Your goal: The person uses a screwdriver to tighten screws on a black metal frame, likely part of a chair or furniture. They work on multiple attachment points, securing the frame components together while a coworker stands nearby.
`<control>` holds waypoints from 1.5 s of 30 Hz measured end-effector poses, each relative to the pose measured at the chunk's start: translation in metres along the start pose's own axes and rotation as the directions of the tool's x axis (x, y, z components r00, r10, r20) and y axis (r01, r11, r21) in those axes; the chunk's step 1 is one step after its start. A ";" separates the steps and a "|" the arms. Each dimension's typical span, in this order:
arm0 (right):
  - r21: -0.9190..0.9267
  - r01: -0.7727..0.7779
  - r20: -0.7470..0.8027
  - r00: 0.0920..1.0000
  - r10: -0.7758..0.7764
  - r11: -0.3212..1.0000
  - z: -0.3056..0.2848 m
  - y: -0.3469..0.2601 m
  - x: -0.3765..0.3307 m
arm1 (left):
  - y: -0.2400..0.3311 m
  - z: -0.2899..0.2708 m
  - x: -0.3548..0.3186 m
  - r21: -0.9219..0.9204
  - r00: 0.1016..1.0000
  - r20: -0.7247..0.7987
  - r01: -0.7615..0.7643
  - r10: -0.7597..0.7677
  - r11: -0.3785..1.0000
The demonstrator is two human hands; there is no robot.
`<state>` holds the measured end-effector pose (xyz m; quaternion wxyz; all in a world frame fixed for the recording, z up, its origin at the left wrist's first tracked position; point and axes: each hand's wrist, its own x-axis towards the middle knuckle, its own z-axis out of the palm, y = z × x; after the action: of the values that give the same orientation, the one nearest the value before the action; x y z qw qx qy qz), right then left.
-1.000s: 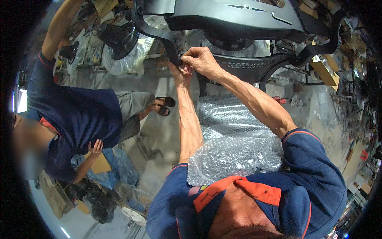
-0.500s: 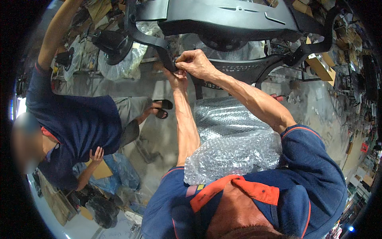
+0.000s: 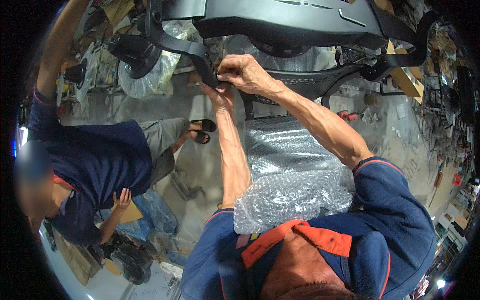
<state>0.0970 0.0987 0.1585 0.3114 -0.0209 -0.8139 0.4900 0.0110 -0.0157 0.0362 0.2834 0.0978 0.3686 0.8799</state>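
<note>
Two hands, the left hand [image 3: 222, 97] and the right hand [image 3: 245, 75], meet in the head view at the curved black bar's [image 3: 184, 47] lower end, just left of the right fingertips. The right is pinched closed, contents hidden; the left's closure cannot be told. A loosened pinch could drop any small part.

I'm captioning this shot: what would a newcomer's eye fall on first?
Probably the big black assembly across the top, with the right hand and left hand together at the lower end of a curved black bar. Next, the shiny bubble wrap below the hands, and the co-worker in dark blue at left.
</note>
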 end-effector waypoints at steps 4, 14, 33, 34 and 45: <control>-0.019 -0.272 0.076 0.959 0.273 0.962 0.006 -0.012 -0.006 | 0.006 0.009 -0.002 -0.019 1.000 -0.004 0.018 -0.018 1.000; 0.384 -0.456 0.039 0.877 0.480 0.803 0.016 -0.014 -0.011 | 0.000 -0.012 0.005 -0.061 0.991 -0.076 0.104 -0.108 0.993; 0.139 -0.463 0.152 0.883 0.444 0.875 -0.001 -0.016 0.004 | 0.001 0.015 0.002 -0.063 0.975 -0.185 0.115 -0.125 0.991; 0.164 -0.447 0.178 0.890 0.419 0.879 -0.002 -0.014 0.004 | -0.001 0.018 0.001 -0.104 0.975 -0.188 0.104 -0.122 0.989; 0.153 -0.390 0.145 0.918 0.370 0.908 -0.004 0.004 0.009 | -0.011 0.010 0.030 0.018 0.996 0.082 0.027 -0.029 0.999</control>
<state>0.0903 0.1066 0.1613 0.1641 -0.1232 -0.7632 0.6128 -0.0052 0.0137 0.0338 0.3099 0.1312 0.3654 0.8679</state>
